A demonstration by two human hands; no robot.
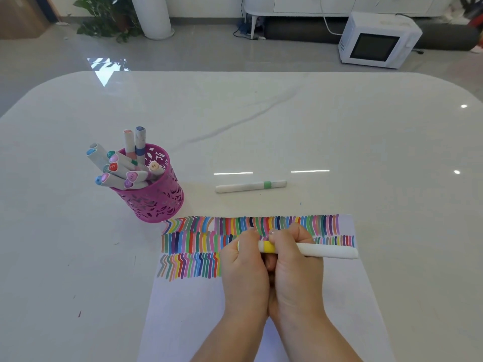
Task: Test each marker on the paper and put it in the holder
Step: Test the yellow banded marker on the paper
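Lying at the worktop's (366,142) near edge, the paper (183,314) bears rows of coloured strokes on its far half. Over those strokes the left grip (244,259) and right grip (295,259) meet, both curled tight round a level yellow-banded marker (329,252). The left wraps its left end, the right clasps by the band, and the white barrel juts rightward. Just beside the paper's far left corner stands the pink holder (156,202), full of markers (117,169). Beyond it a green-banded marker (251,186) lies flat.
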